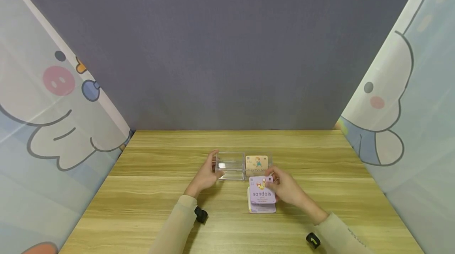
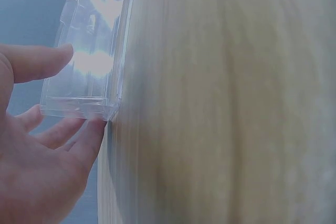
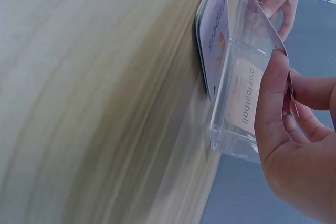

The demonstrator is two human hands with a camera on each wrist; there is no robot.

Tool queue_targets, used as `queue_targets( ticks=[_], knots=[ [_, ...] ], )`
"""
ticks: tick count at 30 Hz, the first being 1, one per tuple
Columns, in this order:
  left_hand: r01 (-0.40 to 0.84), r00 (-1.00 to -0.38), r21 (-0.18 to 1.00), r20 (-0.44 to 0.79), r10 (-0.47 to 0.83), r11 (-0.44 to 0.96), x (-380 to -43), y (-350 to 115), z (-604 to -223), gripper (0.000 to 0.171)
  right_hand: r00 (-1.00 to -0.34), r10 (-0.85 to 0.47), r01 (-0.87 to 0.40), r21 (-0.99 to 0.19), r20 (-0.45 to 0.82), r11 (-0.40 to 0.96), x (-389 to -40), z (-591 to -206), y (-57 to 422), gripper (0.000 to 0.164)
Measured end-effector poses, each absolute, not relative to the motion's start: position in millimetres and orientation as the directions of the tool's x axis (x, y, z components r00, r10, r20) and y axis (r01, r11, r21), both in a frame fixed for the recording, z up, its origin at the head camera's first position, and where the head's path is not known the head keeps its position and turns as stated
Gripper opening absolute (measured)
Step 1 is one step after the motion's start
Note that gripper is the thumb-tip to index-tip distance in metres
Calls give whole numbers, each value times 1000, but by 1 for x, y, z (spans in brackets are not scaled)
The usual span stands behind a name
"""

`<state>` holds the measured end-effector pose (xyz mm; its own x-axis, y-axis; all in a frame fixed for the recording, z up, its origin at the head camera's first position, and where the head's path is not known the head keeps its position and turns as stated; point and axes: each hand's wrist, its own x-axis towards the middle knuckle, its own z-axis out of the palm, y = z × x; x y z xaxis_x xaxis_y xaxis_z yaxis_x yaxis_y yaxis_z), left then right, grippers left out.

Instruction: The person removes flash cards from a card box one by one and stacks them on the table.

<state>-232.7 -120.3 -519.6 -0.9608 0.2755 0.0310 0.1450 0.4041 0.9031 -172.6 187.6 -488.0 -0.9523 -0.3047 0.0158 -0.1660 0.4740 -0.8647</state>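
A clear plastic two-compartment box (image 1: pixel 230 164) stands on the table. My left hand (image 1: pixel 205 174) holds its left end, thumb at the near side and fingers against the end wall (image 2: pixel 79 107). In the right compartment lies a cream "play football" card (image 1: pixel 256 162); the left compartment shows no cards. My right hand (image 1: pixel 288 187) pinches a purple "sandals" card (image 1: pixel 262 191) by its right edge, thumb on one face and fingers behind. This card is raised over a small stack of cards (image 1: pixel 263 209), whose purple top card (image 3: pixel 214 38) shows in the right wrist view.
The wood-grain table (image 1: pixel 156 190) extends around the box. A grey panel (image 1: pixel 227 56) rises behind it, with cartoon-printed curtains (image 1: pixel 53 119) on both sides. Black wrist devices (image 1: pixel 201 215) sit by both sleeves.
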Motion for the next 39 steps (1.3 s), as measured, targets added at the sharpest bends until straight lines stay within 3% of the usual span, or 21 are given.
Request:
queue_targets(
  ticks=[30, 34, 39],
  knots=[
    [153, -963, 893, 37, 268, 423, -234, -119, -520, 84, -935, -349, -136, -857, -54, 497, -167, -497, 181, 20],
    [155, -962, 893, 39, 270, 423, -233, -120, -520, 84, -938, -345, -176, -802, -39, 571, -165, -498, 179, 20],
    [150, -961, 895, 33, 273, 421, -233, -120, -521, 84, -952, -304, -240, -653, 16, 718, -164, -499, 172, 21]
  ],
)
